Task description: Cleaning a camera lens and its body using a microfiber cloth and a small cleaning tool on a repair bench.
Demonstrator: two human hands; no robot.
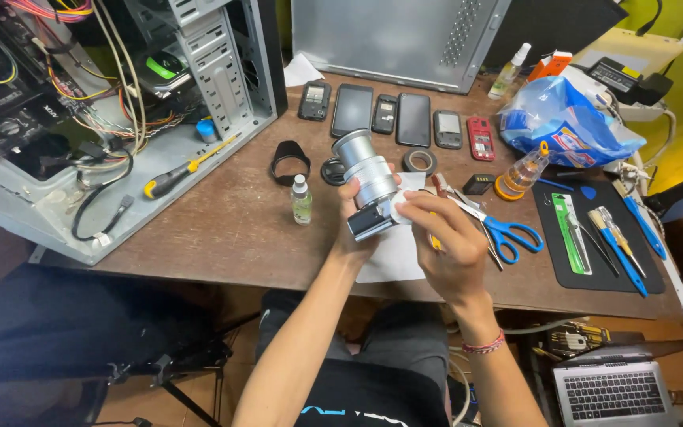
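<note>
Holding item: a silver camera with a long silver lens, lifted just above the wooden bench over a white sheet of paper. Left hand clenched around the camera body from below, lens pointing away and upward; right hand pinching a small white cleaning pad against the rear of the body, with what looks like a yellow-handled tool tucked in the same fingers. Adjacent: small clear bottle of liquid upright just left of the camera; black lens hood and lens cap behind it; roll of tape; blue-handled scissors just beside the right hand; row of phones at the back. Risks, as judged: the one-handed grip is carried low on the body, so the heavy lens could tip the camera out of it onto the bench; hard pressure or an overwet pad could smear or seep into the body; a left elbow sweep could topple the bottle; the tucked tool could scratch the casing.
</note>
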